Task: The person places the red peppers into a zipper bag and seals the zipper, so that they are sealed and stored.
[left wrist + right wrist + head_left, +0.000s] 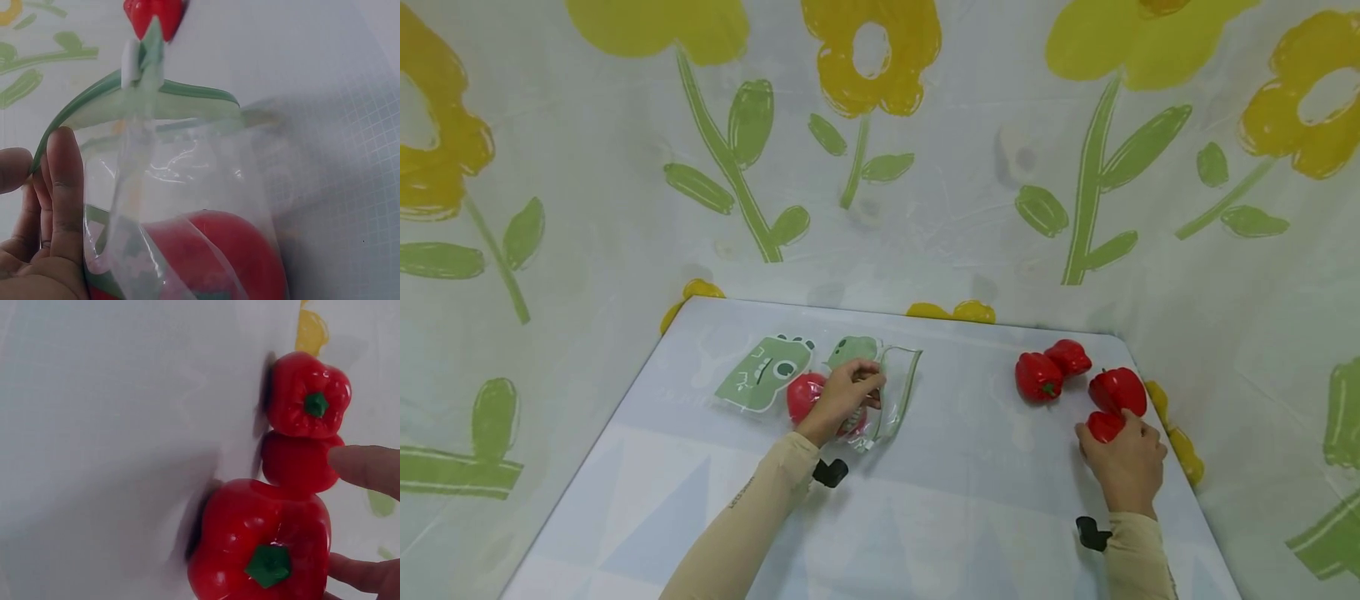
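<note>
In the head view my left hand (850, 396) pinches the green-edged mouth of a clear zip bag (901, 383) with a green cartoon print. The left wrist view shows thumb and fingers at the bag's green rim (200, 92), with a white slider (130, 64) on it. Inside lies a rounded red thing (219, 244), partly behind the print. At the right of the table, my right hand (1126, 467) grips a red bell pepper (1105, 427), thumb on one side and fingers on the other. Another red bell pepper (1117, 392) sits just beyond it.
Two more red bell peppers (1039, 377) (1067, 357) stand together farther back, left of the right hand. A green monster print (763, 375) lies at the back left. A flower-patterned curtain (955, 183) surrounds the white table (955, 467).
</note>
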The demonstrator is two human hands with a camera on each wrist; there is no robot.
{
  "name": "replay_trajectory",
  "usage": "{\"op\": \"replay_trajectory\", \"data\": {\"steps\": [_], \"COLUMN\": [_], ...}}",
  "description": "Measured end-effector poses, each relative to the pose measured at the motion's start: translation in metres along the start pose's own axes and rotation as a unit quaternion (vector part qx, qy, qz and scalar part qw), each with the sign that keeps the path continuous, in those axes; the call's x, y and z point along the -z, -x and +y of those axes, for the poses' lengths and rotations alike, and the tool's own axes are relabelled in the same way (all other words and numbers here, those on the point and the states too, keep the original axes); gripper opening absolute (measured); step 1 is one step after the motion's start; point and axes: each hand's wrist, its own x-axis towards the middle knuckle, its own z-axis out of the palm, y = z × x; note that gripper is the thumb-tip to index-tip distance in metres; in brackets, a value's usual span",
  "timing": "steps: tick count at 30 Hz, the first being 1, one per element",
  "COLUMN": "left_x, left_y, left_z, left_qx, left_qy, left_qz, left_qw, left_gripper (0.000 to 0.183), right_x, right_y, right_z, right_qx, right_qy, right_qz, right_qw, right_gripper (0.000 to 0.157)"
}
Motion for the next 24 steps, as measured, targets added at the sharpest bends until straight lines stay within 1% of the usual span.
{"op": "replay_trajectory", "data": {"steps": [4, 8, 15, 20, 24], "left_x": [-0.0001, -0.0002, -0.0003, -0.0007, -0.0011], "left_y": [0.001, 0.0014, 0.0025, 0.0036, 0.0041], "left_z": [-0.0001, -0.0001, 0.0001, -0.001, -0.0018], "left_qx": [0.0, -0.002, -0.004, -0.002, -0.008], "left_qy": [0.005, 0.008, 0.002, -0.013, -0.014], "left_qz": [0.001, 0.005, 0.004, 0.003, 0.004], "left_qw": [1.0, 1.0, 1.0, 0.9999, 0.9999], "left_gripper": [0.034, 0.031, 0.033, 0.035, 0.033], "right_x": [0.0001, 0.0032, 0.0077, 0.0079, 0.0078], "right_y": [-0.0003, -0.0005, 0.0011, 0.0013, 0.0009], "right_z": [0.0058, 0.0087, 0.0093, 0.0081, 0.0101], "right_qx": [-0.009, -0.021, -0.021, -0.032, -0.029], "right_qy": [-0.012, -0.026, -0.009, -0.012, -0.008], "right_qz": [-0.012, -0.024, -0.038, -0.042, -0.046], "right_qw": [1.0, 0.999, 0.999, 0.999, 0.998], "right_gripper": [0.089, 0.087, 0.088, 0.091, 0.094]}}
